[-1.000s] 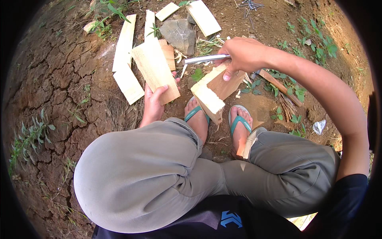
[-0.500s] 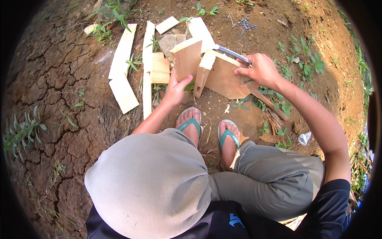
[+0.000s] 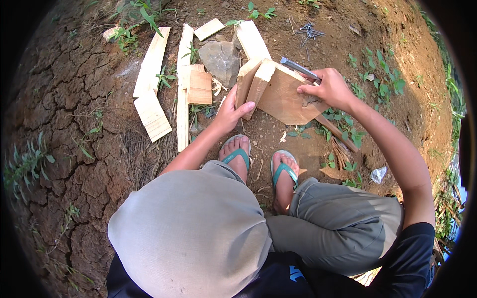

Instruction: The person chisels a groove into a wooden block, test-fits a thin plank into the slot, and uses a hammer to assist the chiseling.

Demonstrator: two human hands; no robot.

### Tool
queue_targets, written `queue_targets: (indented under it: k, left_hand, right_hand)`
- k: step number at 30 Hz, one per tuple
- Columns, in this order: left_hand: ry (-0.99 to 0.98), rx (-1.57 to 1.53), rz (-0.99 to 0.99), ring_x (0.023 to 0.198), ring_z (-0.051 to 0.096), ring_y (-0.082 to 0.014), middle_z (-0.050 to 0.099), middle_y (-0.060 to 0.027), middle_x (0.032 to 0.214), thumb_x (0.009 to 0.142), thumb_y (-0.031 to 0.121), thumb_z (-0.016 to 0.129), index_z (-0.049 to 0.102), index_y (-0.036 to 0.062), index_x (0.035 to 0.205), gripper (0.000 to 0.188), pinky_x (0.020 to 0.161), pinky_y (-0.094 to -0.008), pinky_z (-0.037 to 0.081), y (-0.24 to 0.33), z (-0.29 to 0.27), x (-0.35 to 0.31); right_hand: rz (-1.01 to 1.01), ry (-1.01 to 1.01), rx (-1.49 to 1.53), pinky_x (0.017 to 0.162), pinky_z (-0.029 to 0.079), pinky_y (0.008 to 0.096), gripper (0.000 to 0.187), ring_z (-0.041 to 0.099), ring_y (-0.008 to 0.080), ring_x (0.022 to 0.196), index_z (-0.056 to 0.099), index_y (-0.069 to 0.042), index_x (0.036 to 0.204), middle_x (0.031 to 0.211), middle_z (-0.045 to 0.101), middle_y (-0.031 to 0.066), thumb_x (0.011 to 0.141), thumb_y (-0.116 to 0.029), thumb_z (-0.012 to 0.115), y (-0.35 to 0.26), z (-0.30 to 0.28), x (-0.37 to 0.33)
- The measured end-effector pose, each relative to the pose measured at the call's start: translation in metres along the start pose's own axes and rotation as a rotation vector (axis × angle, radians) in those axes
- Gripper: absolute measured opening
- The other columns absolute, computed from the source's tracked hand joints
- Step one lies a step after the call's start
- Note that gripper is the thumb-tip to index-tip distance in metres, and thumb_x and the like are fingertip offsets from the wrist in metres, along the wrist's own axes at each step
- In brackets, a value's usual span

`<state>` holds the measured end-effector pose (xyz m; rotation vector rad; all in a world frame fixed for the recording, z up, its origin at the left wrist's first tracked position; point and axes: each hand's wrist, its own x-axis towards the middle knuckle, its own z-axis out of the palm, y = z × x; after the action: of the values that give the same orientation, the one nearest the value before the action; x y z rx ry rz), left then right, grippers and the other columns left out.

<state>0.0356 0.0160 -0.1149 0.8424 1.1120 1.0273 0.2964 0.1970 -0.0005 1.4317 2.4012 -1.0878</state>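
My left hand is closed round a short wooden board, thumb on its near side. The board leans beside an upright wooden piece with a rough, pale top edge. To the right of that piece stands a wider brown board. My right hand grips a narrow grey metal bar-like tool at the wide board's top right edge. The tool points up and to the left; its exact kind does not show. Some fingers of both hands are hidden.
A grey stone lies behind my left hand. Pale wood pieces, a long strip and a block lie leftward. Several nails lie at the far right. A brown wooden stick lies near green weeds.
My left hand has moved right and brought its board against the upright piece, uncovering the grey stone. My right hand and the metal tool have shifted slightly right.
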Motion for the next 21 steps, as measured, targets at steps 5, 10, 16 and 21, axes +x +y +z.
queue_targets:
  k: [5,10,16,21]
  left_hand:
    - [0.034,0.112,0.052,0.143,0.039,-0.0262,0.038,-0.0214,0.154,0.087,0.039,0.08,0.024,-0.0033,0.156,0.099,0.117,-0.0402,0.033,-0.015,-0.005,0.007]
    - [0.02,0.087,0.08,0.142,0.04,-0.0269,0.039,-0.0194,0.152,0.082,0.045,0.084,0.03,-0.0011,0.154,0.101,0.117,-0.0418,0.033,-0.013,0.001,0.008]
    - [0.009,0.178,0.032,0.139,0.043,-0.0237,0.045,-0.0145,0.148,0.073,0.041,0.093,0.034,0.0015,0.152,0.106,0.116,-0.04,0.036,-0.009,0.008,0.006]
    - [0.006,0.263,0.062,0.133,0.053,-0.0226,0.056,-0.013,0.141,0.068,0.028,0.097,0.036,0.0041,0.152,0.107,0.111,-0.0386,0.042,-0.008,0.014,-0.002]
  right_hand:
    - [-0.027,0.01,0.008,0.07,0.053,0.0407,0.05,0.069,0.0279,0.069,0.078,-0.006,0.109,0.077,0.072,0.0141,0.077,-0.044,0.085,-0.001,0.003,-0.001]
    - [-0.055,0.009,0.0,0.069,0.052,0.0421,0.045,0.067,0.029,0.067,0.079,-0.011,0.109,0.073,0.07,0.0142,0.079,-0.045,0.083,-0.005,0.003,-0.006]
    - [-0.064,0.004,-0.016,0.064,0.052,0.0415,0.042,0.066,0.0306,0.062,0.079,-0.012,0.109,0.073,0.07,0.0163,0.079,-0.041,0.083,-0.007,0.005,-0.024]
    - [-0.248,0.185,0.057,0.07,0.059,0.037,0.04,0.074,0.0309,0.075,0.079,-0.007,0.109,0.092,0.076,0.0174,0.077,-0.03,0.086,-0.003,0.026,-0.047]
